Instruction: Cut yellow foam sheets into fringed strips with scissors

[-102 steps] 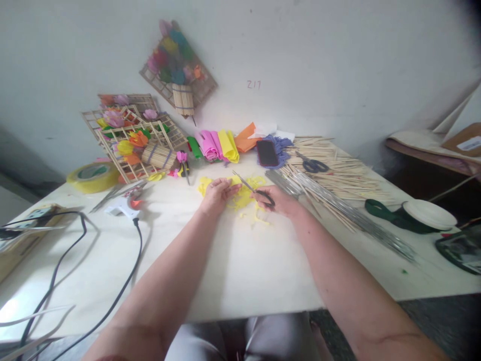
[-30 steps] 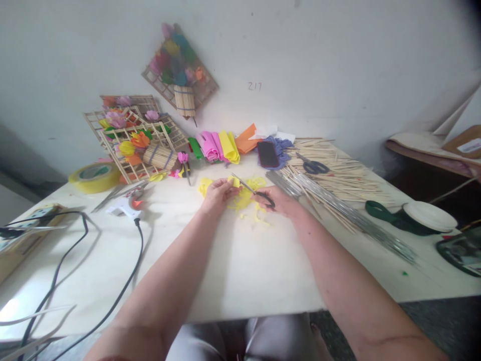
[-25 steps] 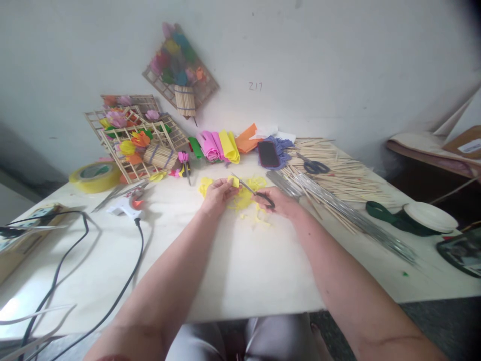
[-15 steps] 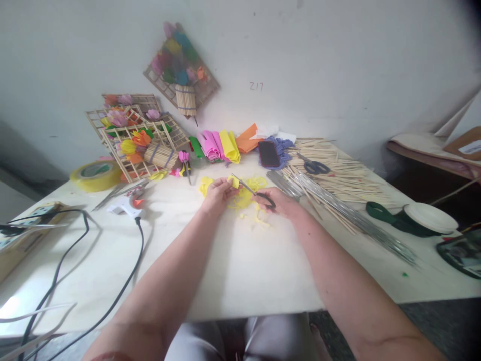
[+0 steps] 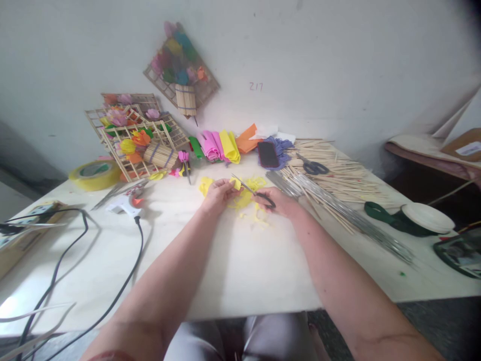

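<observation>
My left hand (image 5: 220,194) pinches a small yellow paper piece (image 5: 236,184) over the middle of the table. Wrapped round the black handles of a pair of scissors (image 5: 246,186) is my right hand (image 5: 276,200). The blades point up and left, and their tip is beside the yellow piece. Under and between the hands lie thin yellow paper scraps (image 5: 257,183). More yellow paper (image 5: 205,185) rests just left of my left hand.
Behind are rolled crepe paper (image 5: 229,146), a phone (image 5: 268,154) and stick frames with paper flowers (image 5: 128,146). Wooden sticks (image 5: 338,170), wires (image 5: 349,215) and other scissors (image 5: 314,167) lie right. A glue gun (image 5: 126,204), its cable and wide tape (image 5: 94,175) are left.
The yellow piece in my left hand has shifted very slightly. Both hands otherwise keep nearly the same place and grip.
</observation>
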Available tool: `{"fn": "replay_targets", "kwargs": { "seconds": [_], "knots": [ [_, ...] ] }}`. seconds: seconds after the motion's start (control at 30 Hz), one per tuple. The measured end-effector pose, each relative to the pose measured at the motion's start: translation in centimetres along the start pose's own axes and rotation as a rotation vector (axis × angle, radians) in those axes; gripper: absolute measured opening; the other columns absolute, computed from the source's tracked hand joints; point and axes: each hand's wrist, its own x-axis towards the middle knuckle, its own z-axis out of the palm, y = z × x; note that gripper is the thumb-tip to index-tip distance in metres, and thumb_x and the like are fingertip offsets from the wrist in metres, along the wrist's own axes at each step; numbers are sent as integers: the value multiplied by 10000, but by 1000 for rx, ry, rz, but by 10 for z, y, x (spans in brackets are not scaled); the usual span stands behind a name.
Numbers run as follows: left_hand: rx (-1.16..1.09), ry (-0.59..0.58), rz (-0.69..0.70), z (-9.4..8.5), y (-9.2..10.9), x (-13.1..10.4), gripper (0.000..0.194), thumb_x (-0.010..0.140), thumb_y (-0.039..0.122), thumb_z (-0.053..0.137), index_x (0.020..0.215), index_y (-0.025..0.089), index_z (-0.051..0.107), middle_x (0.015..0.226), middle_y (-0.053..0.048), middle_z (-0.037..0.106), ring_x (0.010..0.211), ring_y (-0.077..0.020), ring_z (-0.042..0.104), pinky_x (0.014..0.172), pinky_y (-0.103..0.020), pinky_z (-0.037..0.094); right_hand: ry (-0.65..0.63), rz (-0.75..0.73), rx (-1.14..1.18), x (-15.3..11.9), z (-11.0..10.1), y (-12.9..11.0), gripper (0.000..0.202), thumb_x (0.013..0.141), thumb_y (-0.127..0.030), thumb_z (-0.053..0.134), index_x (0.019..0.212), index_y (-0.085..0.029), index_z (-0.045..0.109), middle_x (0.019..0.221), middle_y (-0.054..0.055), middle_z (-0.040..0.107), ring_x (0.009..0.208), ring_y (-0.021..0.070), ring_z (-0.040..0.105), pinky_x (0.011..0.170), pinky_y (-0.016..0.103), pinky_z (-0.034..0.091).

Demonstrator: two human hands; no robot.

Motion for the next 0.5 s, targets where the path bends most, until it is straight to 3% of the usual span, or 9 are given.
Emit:
{"fn": "replay_targets", "kwargs": {
  "seconds": [0.5],
  "knots": [
    [-19,16,-13,0,2,-1,195,595,247,712,654,118,579,540,-22,589,641,-184,639,638,-294,512,-9,20,-2,-2,0,-6,234,653,-363,635,664,-144,554,399,-88,374,313,32,273,304,185,190]
  ]
}}
